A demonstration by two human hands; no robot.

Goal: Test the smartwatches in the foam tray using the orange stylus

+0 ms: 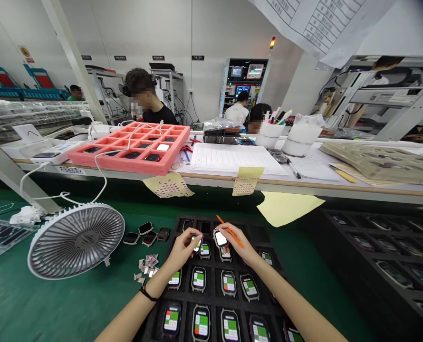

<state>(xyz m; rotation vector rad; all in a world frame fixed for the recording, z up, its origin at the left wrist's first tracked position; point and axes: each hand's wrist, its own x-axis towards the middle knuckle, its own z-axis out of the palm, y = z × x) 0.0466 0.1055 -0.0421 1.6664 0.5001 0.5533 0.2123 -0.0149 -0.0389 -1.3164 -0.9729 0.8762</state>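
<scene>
The left hand [185,243] and right hand [236,248] each hold a lit watch [220,238] above a black tray [213,280].

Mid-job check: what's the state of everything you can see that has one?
Left hand: holding a watch, screen lit
Right hand: holding another watch, screen lit white
Orange stick: in the right hand
Black tray: holding watches, many lit
Four loose watches: screens dark
Fan: spinning or stopped, cannot tell
Signal lamp: lit
</scene>
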